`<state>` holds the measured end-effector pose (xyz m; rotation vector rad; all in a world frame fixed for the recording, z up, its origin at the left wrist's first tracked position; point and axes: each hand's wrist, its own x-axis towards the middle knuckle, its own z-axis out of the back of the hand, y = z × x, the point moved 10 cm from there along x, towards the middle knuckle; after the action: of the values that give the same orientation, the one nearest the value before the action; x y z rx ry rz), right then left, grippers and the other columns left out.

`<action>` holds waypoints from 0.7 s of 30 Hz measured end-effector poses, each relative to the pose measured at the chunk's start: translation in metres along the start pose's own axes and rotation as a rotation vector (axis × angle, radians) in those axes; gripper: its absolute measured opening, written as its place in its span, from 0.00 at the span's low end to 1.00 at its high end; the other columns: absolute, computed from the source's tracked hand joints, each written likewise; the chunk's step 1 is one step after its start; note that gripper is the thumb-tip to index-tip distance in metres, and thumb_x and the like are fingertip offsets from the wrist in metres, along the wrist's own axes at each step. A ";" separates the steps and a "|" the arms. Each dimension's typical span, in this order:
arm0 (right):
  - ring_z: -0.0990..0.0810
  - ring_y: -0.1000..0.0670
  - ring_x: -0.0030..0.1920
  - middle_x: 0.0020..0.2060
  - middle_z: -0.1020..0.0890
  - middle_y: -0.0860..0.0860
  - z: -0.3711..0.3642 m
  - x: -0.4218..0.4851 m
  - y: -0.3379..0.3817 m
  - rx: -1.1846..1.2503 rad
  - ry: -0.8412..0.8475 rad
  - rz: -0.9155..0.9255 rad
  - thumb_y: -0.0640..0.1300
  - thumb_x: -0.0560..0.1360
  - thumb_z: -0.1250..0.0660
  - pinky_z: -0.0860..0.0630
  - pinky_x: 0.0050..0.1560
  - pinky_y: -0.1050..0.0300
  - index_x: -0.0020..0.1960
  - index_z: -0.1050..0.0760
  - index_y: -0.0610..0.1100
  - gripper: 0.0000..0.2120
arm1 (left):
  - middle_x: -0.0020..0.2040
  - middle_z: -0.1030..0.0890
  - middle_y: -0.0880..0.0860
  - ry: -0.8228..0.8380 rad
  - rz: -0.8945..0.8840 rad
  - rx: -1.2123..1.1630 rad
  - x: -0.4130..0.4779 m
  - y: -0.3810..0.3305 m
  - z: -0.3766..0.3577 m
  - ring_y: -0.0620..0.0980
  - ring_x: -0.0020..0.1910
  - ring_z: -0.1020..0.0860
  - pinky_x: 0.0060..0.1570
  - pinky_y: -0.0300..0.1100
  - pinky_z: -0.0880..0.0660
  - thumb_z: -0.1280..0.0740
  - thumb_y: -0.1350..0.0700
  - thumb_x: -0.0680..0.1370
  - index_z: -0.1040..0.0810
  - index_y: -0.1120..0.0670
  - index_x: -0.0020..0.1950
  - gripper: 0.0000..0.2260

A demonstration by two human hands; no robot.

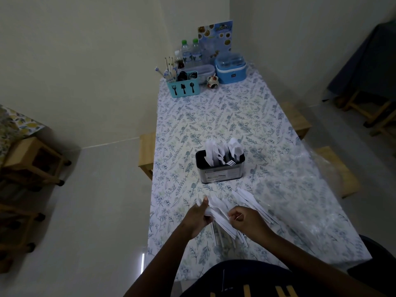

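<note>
Plastic cutlery (246, 196) lies fanned at lower centre of the bench (214, 116), just below the metal holder (220, 171). Left grip (198, 217) clasps a bundle of it; right grip (246, 219) pinches one piece. Best to draw pieces out singly, then stand each one in the holder with its own kind.

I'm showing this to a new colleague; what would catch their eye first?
The left hand and right hand gripping a fanned bundle of white plastic cutlery at the near end of the table. Just beyond stands a dark metal caddy stuffed with white forks and spoons; a blue caddy sits at the far end.
</note>
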<state>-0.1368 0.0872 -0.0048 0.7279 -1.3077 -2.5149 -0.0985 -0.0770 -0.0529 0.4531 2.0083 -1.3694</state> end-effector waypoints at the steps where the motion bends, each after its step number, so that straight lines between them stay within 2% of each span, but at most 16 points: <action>1: 0.21 0.65 0.37 0.38 0.18 0.56 0.000 -0.001 0.003 0.002 0.002 0.009 0.40 0.71 0.30 0.29 0.36 0.73 0.48 0.19 0.46 0.06 | 0.36 0.22 0.56 0.013 -0.007 0.000 0.000 0.000 -0.002 0.48 0.35 0.24 0.39 0.40 0.23 0.37 0.46 0.79 0.22 0.62 0.48 0.18; 6: 0.22 0.67 0.38 0.37 0.19 0.58 0.003 0.001 0.011 -0.008 -0.009 0.041 0.39 0.71 0.30 0.29 0.37 0.75 0.48 0.18 0.45 0.06 | 0.40 0.20 0.59 0.000 -0.027 -0.029 -0.001 -0.001 -0.002 0.50 0.36 0.22 0.41 0.41 0.23 0.41 0.42 0.79 0.21 0.63 0.49 0.23; 9: 0.21 0.63 0.37 0.38 0.19 0.58 0.000 0.001 0.012 -0.011 0.003 0.042 0.40 0.71 0.29 0.29 0.38 0.74 0.48 0.18 0.46 0.06 | 0.33 0.20 0.54 -0.003 -0.052 -0.031 -0.005 -0.006 -0.005 0.47 0.31 0.22 0.40 0.41 0.25 0.44 0.43 0.81 0.23 0.61 0.45 0.23; 12: 0.21 0.61 0.39 0.38 0.19 0.58 -0.001 0.000 0.013 -0.015 0.010 0.054 0.42 0.72 0.29 0.28 0.38 0.75 0.49 0.18 0.45 0.06 | 0.25 0.25 0.50 -0.015 -0.062 -0.012 -0.006 -0.007 -0.007 0.45 0.26 0.26 0.38 0.40 0.27 0.46 0.44 0.82 0.26 0.61 0.44 0.22; 17: 0.21 0.61 0.40 0.38 0.20 0.59 -0.003 0.000 0.015 -0.029 0.030 0.069 0.41 0.71 0.29 0.28 0.39 0.75 0.49 0.18 0.45 0.06 | 0.27 0.30 0.52 -0.002 -0.065 0.021 -0.006 -0.008 -0.006 0.46 0.27 0.29 0.35 0.40 0.26 0.40 0.41 0.79 0.30 0.58 0.39 0.20; 21: 0.21 0.62 0.39 0.38 0.19 0.58 -0.007 0.001 0.014 -0.005 0.057 0.067 0.41 0.71 0.28 0.28 0.40 0.74 0.48 0.19 0.47 0.06 | 0.30 0.27 0.52 0.034 -0.075 0.083 -0.008 -0.013 -0.010 0.46 0.29 0.27 0.35 0.39 0.26 0.34 0.45 0.77 0.28 0.55 0.36 0.17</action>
<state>-0.1347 0.0731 0.0029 0.7367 -1.2848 -2.4254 -0.1034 -0.0726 -0.0360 0.4451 2.0202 -1.5044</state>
